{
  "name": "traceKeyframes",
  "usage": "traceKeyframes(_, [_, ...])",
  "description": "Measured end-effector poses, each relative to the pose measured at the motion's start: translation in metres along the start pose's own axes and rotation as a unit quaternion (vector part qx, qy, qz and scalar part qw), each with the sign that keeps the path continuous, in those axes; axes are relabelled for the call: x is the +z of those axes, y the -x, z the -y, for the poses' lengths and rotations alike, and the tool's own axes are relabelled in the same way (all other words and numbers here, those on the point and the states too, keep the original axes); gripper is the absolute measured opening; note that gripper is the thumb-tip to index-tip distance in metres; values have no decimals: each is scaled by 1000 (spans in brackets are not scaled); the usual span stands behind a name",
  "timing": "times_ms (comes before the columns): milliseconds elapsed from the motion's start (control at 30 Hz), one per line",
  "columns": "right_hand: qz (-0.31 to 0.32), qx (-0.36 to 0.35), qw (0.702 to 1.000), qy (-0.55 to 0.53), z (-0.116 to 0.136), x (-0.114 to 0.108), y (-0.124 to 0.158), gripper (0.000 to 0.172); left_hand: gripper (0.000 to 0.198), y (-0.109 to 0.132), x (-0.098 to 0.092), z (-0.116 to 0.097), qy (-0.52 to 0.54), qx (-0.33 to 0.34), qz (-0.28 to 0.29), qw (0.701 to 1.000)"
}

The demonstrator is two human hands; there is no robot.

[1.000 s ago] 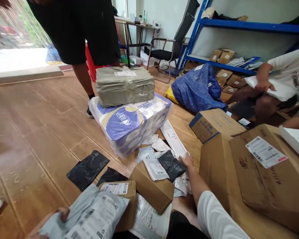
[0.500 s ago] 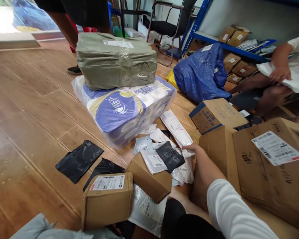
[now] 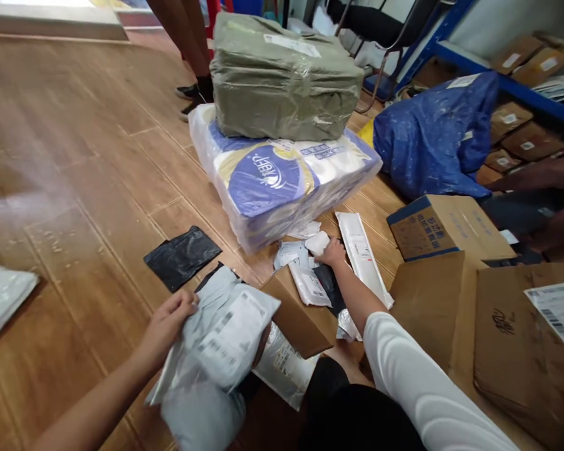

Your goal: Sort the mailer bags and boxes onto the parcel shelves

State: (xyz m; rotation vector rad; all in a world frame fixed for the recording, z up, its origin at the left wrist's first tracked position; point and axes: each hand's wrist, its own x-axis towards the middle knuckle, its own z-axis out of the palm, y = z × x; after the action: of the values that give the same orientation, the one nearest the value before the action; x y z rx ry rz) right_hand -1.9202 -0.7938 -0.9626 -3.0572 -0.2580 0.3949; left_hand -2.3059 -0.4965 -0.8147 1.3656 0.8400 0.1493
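My left hand (image 3: 176, 313) is closed on the edge of several pale grey mailer bags (image 3: 237, 335) with labels, held up at the lower left. They cover part of the floor pile behind them. Further off, my right hand (image 3: 333, 252) has its fingers round a small white packet (image 3: 318, 243) in the pile. About it lie a light blue mailer (image 3: 289, 254), a white labelled mailer (image 3: 309, 283) and a black mailer (image 3: 328, 285). A long white package (image 3: 364, 257) lies just right of this hand. One brown box (image 3: 305, 316) sits below the pile, tilted.
A wrapped toilet-paper pack (image 3: 282, 188) bears a large grey-green parcel (image 3: 286, 88). Cardboard boxes (image 3: 521, 326) and a blue sack (image 3: 435, 138) stand on the right. A flat black mailer (image 3: 183, 257) lies on the wooden floor. A person's legs (image 3: 188, 44) show behind.
My left hand has come into view, lifting the grey mailers in front of the labelled box. My right hand has left the long white package and moved to the small white packet.
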Motion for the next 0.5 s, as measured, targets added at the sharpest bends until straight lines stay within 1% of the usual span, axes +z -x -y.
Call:
traceKeyframes(67, [1, 12, 1000, 19, -4, 4, 2, 105, 31, 0, -2, 7, 64, -18, 17, 998])
traceKeyframes(133, [0, -4, 1000, 22, -11, 5, 6, 97, 26, 6, -9, 12, 104, -34, 34, 993])
traceKeyframes(200, [-28, -19, 999, -2, -18, 4, 16, 91, 22, 15, -19, 13, 94, -30, 34, 995])
traceKeyframes(267, [-68, -17, 995, -66, -23, 0, 35, 86, 24, 24, -32, 11, 59, -18, 11, 998])
traceKeyframes(333, [-118, -16, 981, -152, -28, -9, 62, 85, 32, 31, -41, 6, 21, -17, -11, 1000])
traceKeyframes(400, [-200, -1, 955, -221, -30, -26, 95, 91, 37, 36, -43, -1, -2, -20, -20, 1000])
traceKeyframes(467, [-283, 20, 921, -265, -30, -49, 126, 97, 39, 37, -37, -7, -12, -18, -18, 1000])
traceKeyframes(500, [-311, 22, 906, -288, -27, -61, 139, 99, 39, 37, -32, -9, -22, -13, -12, 1000])
